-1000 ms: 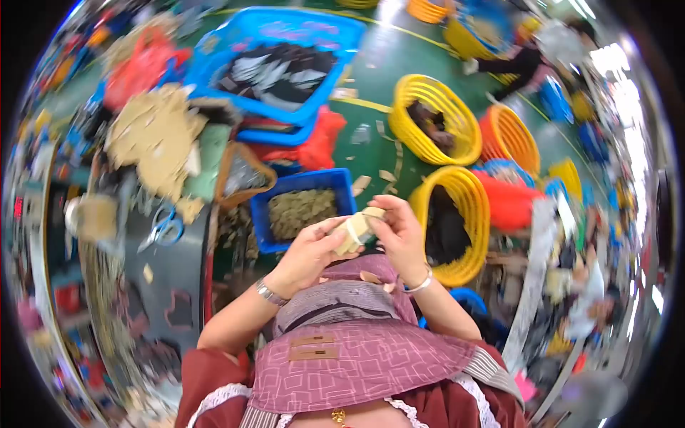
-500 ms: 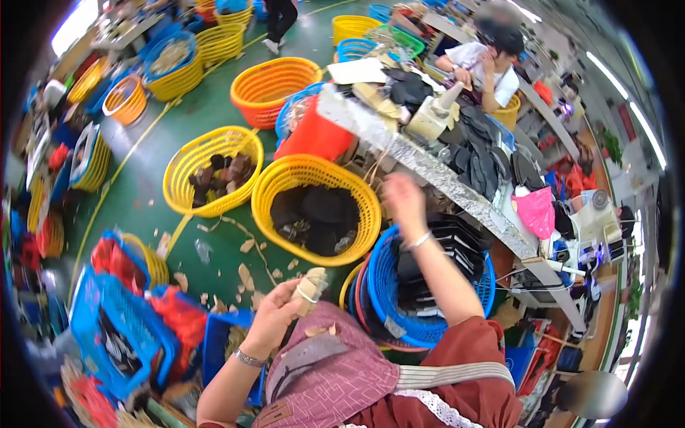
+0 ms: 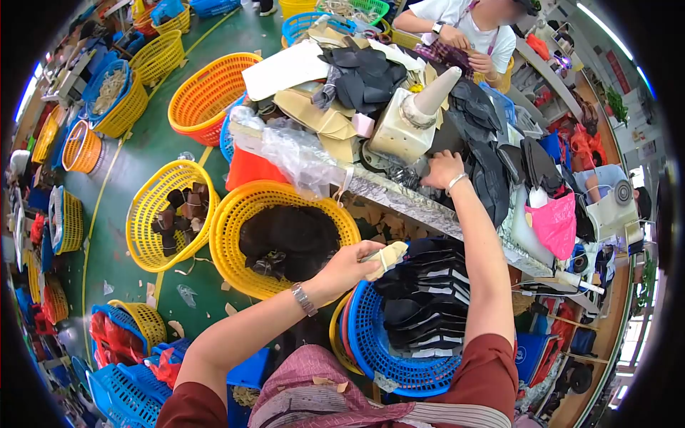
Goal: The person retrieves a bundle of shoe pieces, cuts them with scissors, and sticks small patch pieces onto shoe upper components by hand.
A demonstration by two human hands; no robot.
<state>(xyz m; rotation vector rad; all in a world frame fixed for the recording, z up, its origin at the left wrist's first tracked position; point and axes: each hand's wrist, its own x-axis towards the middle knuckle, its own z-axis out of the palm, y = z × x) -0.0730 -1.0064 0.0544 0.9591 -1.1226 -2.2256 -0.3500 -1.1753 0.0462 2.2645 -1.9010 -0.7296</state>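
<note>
My left hand [image 3: 349, 269] is closed round a small bundle of beige pieces [image 3: 387, 260] tied with a white band, above the rim of the blue round basket [image 3: 364, 335]. Stacked black pieces [image 3: 421, 299] with white edges fill that basket. My right hand [image 3: 444, 170] reaches onto the cluttered worktable [image 3: 421, 207], its fingers bent down at dark, shiny crumpled material [image 3: 405, 176]. Whether those fingers grip anything is hidden. Just behind it stands a cream machine [image 3: 403, 132] with a cone-shaped top.
A yellow basket [image 3: 225, 239] with black material stands left of the table, beside another yellow basket [image 3: 143, 221] holding brown pieces. An orange basket [image 3: 207, 93] is farther back. A person [image 3: 464, 32] sits across the table. A pink bag [image 3: 553, 225] hangs at the right.
The view has swung right toward the worktable. My right hand has let go of the bundle and moved onto the table. My left hand has carried the bundle over near the blue basket.
</note>
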